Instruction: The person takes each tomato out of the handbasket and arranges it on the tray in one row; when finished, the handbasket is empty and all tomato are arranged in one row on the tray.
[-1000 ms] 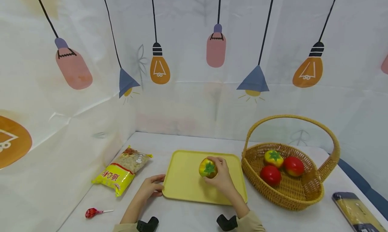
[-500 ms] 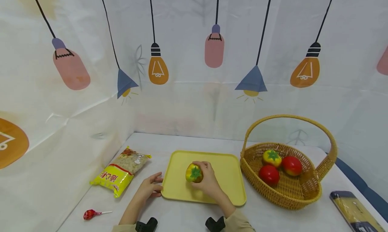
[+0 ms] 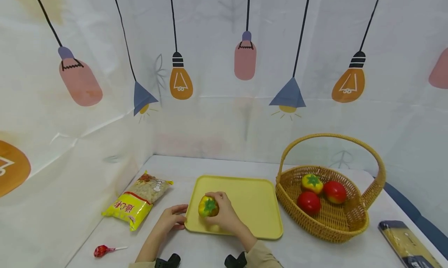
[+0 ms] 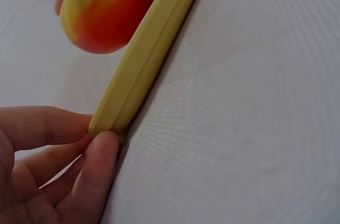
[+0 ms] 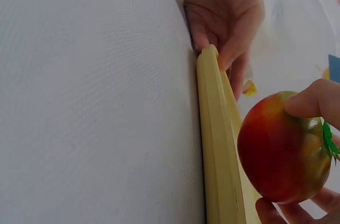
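Observation:
My right hand [image 3: 225, 215] grips a red, yellow and green toy fruit [image 3: 208, 206] with a green leafy top, above the left part of the yellow tray [image 3: 250, 205]. In the right wrist view, the thumb lies on one side of the fruit [image 5: 281, 147] and fingertips on the other. My left hand [image 3: 168, 222] pinches the tray's near left corner; in the left wrist view, thumb and forefinger of this hand [image 4: 58, 165] meet at the edge of the tray [image 4: 141, 59]. The fruit [image 4: 109, 9] hangs beyond that edge.
A wicker basket [image 3: 325, 230] with a tall handle, right of the tray, holds two red fruits and a yellow-green one. A yellow snack bag [image 3: 134, 202] and a lollipop [image 3: 101, 251] lie to the left. A gold-and-black packet [image 3: 407, 242] lies far right.
My right hand has carried the fruit leftward over the tray, from near its middle to its left part. My left hand stays at the tray's corner.

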{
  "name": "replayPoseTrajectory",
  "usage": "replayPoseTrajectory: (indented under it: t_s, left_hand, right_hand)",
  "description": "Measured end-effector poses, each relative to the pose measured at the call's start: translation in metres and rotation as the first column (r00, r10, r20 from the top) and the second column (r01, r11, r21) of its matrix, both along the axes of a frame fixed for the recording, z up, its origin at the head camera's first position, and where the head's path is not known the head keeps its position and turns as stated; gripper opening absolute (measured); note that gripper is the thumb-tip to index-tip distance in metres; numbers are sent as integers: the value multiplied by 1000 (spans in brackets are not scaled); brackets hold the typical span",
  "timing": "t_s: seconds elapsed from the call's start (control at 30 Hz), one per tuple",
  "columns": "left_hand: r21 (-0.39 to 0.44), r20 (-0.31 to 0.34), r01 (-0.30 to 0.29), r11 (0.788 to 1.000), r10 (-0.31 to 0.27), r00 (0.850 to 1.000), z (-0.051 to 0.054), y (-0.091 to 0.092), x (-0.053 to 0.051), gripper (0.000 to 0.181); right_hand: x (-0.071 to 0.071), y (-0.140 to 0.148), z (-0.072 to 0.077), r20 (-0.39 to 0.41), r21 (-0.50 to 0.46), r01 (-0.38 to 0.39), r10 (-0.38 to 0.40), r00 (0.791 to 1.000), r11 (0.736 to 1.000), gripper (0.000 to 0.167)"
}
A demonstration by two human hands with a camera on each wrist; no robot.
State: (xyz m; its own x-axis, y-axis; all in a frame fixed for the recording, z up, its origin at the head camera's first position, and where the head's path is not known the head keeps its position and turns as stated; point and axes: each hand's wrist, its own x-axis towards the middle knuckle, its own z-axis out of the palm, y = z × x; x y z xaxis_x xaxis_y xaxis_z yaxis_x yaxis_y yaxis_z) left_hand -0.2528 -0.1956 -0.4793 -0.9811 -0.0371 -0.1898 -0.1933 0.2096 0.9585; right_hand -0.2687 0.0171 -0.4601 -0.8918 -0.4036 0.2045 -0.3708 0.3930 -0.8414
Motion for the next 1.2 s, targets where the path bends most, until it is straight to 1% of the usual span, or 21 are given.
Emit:
replayPoseTrajectory:
  t_s: [0.17,0.37,0.5,0.8,1.2]
  left_hand:
    - [3,13,8,1000,-8,1000,1,-1,1,54]
    - [0,25,11,1000,-11,1000,1,-1,0,54]
    - [-8,31,1,1000,-1,1000,1,-1,0,54]
    - [-18,32,-2,1000,3,999,1,-1,-1,54]
    - [-22,34,-12,1000,12,999,1,0,-2,54]
  right_hand:
    - [0,-9,-1,12,26,-24,23,1000,999,64]
    - [-2,-14,-5,16,77,-13,12,1000,997,65]
    - [-3,-16,-4,17,72,-24,23,1000,997,65]
    - [-1,-21,-3,60,61,-65,62,996,996,64]
    - [0,-21,-3,38,49,-101,99,994,994,66]
